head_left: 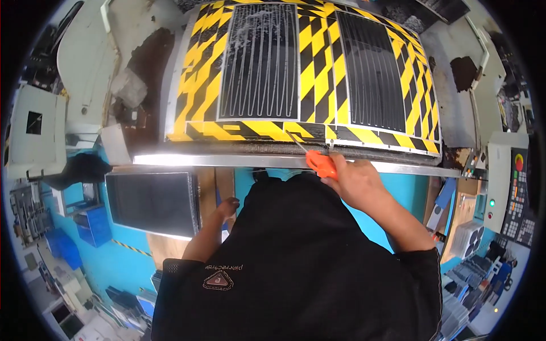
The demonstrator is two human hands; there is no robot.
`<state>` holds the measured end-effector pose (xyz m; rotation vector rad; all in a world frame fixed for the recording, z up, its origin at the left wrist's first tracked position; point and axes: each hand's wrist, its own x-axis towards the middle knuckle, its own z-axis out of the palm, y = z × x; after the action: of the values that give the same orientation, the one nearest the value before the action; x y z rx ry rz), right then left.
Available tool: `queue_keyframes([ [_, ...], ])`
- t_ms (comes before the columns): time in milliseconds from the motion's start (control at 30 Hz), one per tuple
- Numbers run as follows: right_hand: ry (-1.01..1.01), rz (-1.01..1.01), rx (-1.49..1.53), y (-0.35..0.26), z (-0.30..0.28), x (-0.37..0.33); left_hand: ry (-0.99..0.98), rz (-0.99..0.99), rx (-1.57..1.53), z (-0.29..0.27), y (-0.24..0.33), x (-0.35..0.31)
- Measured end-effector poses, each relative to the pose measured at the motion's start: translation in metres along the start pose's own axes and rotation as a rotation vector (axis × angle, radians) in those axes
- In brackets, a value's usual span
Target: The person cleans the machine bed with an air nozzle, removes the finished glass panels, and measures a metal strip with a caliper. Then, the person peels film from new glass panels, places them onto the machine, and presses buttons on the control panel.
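Note:
My right hand (352, 179) is closed round an orange-handled tool (322, 164) with a thin metal blade. The blade slants forward and left, its tip over the taped front border of the machine bed (318, 68). Two dark rectangular plates are set in this yellow-and-black striped surface: a left plate (259, 62) with pale winding lines and whitish wet-looking marks at its far end, and a right plate (372, 71) with fainter lines. My left hand (229, 208) hangs low beside my body, near a dark framed panel (152, 202); its fingers are too small and shaded to read.
A bright metal rail (284, 163) runs along the bed's front edge. On the right stands a control panel (515, 193) with buttons and a red knob. Blue bins (92, 226) sit at the left on the turquoise floor (128, 213). Stacked parts (467, 238) lie at the right.

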<state>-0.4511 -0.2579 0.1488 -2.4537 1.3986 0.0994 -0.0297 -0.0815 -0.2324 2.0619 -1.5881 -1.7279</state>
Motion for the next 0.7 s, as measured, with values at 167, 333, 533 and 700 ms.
queue_keyframes([
  [167, -0.054, -0.073, 0.082, -0.023, 0.021, 0.059, 0.063, -0.139, -0.139, 0.016, -0.008, -0.010],
  [333, -0.154, -0.079, 0.199, -0.061, 0.019, 0.111, 0.063, -0.141, -0.207, 0.019, -0.007, -0.015],
  [533, -0.054, -0.011, 0.317, -0.058, 0.013, 0.134, 0.054, -0.160, -0.233, 0.008, -0.002, -0.011],
  [700, -0.112, 0.058, 0.232, -0.031, 0.013, 0.082, 0.022, -0.206, -0.396, 0.005, 0.009, -0.002],
])
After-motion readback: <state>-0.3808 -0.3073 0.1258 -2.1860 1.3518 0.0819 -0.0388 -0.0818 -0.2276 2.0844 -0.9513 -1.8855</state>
